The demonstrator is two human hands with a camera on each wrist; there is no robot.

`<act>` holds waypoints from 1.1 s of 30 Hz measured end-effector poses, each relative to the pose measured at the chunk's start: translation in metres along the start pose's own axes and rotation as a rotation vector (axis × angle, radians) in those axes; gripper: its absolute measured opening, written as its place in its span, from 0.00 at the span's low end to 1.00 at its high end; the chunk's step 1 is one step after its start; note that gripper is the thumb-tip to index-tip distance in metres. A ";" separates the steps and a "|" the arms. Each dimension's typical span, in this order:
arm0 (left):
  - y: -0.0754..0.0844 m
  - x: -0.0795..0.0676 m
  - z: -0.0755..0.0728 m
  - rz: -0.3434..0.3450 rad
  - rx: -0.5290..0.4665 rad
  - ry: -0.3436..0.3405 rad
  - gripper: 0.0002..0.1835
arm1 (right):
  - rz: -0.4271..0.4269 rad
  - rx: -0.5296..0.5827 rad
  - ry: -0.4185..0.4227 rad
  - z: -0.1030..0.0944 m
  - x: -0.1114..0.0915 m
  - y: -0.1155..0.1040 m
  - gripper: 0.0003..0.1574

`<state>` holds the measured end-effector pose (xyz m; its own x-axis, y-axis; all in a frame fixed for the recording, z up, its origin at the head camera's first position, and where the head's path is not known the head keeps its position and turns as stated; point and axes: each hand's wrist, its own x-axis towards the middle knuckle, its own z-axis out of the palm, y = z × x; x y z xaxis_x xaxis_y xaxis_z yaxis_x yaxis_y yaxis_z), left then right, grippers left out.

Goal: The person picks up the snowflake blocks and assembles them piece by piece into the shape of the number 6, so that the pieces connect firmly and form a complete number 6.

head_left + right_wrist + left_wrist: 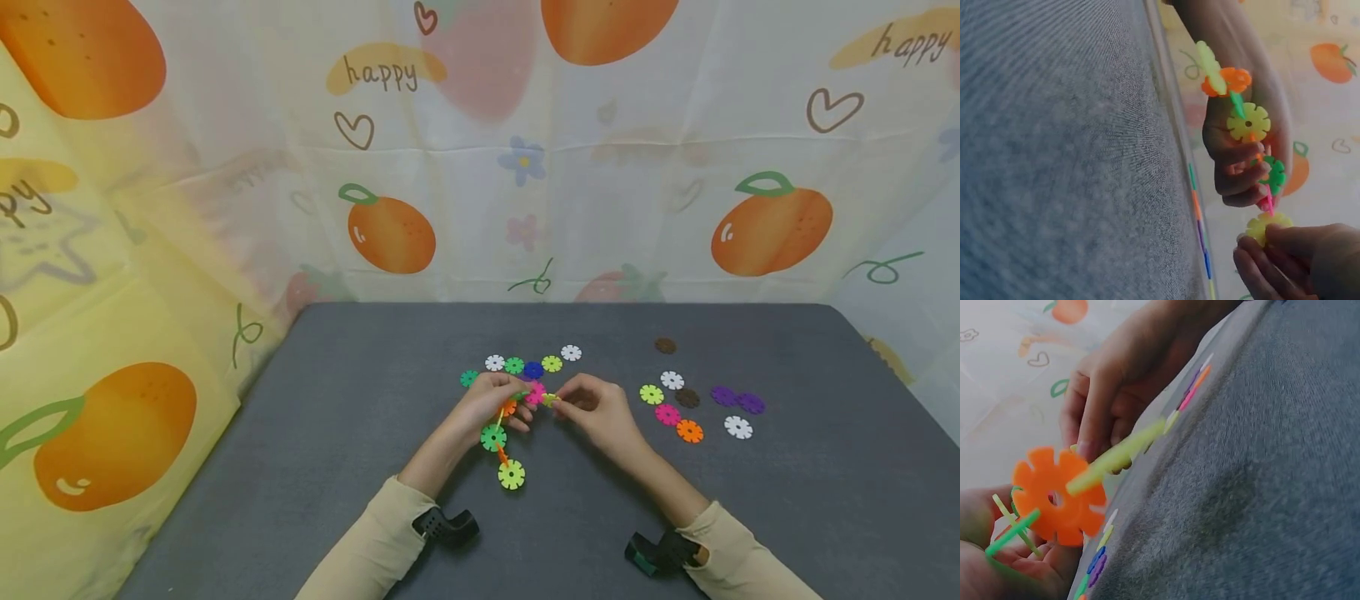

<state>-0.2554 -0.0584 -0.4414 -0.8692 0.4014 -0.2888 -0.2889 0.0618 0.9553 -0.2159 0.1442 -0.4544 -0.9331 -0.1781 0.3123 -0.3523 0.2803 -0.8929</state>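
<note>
My left hand [480,402] holds a chain of notched plastic snowflake discs, linked edge to edge. From it a green disc [492,437] and a yellow-green disc [512,474] hang toward me, with orange pieces between links. A pink disc [536,392] sticks out from the left fingertips. Thumb and fingers of my right hand [603,414] pinch a yellow-green disc [1261,225] at the pink one's edge. In the right wrist view, a green disc [1270,175] lies against the left fingers, and an orange disc [1235,80] sits farther along the chain.
Loose discs, including a blue disc [533,370] and a white disc [572,352], lie beyond my hands. More lie on the right, among them a purple disc [751,403] and an orange disc [690,431]. A patterned cloth [465,217] hangs behind the dark table [360,367].
</note>
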 end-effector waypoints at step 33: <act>0.007 0.006 -0.024 -0.032 -0.170 0.145 0.22 | 0.126 0.058 -0.048 0.000 0.005 0.007 0.16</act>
<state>-0.2727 -0.0777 -0.4381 -0.9034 0.2654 -0.3366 -0.3702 -0.0871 0.9248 -0.2233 0.1453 -0.4587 -0.9647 -0.1901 0.1823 -0.2269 0.2481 -0.9418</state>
